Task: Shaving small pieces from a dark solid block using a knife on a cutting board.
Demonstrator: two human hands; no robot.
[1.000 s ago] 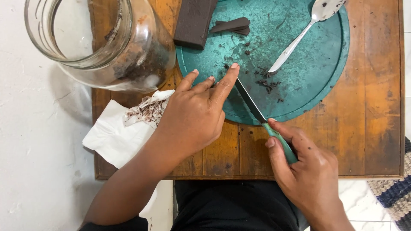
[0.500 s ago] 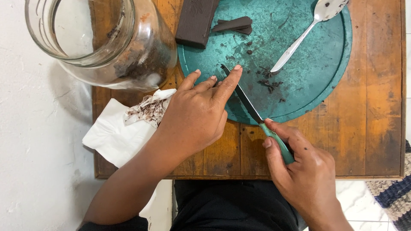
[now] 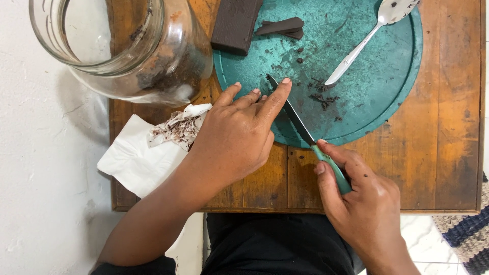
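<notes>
Knife [image 3: 291,113] lies angled over the teal plate [image 3: 397,97], its green handle gripped in the right hand [image 3: 364,203], while the left hand [image 3: 237,137], fingers spread and holding nothing, presses the blade flat, seemingly to steady it.

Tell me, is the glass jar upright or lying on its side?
Upright: the glass jar stands with its open mouth facing up.

A worn wooden desk [image 3: 448,153] stands against a rough white wall [image 3: 41,178]. Pale marbled floor tiles [image 3: 423,229] show below it, with a striped rug [image 3: 466,231] at the right edge.
</notes>
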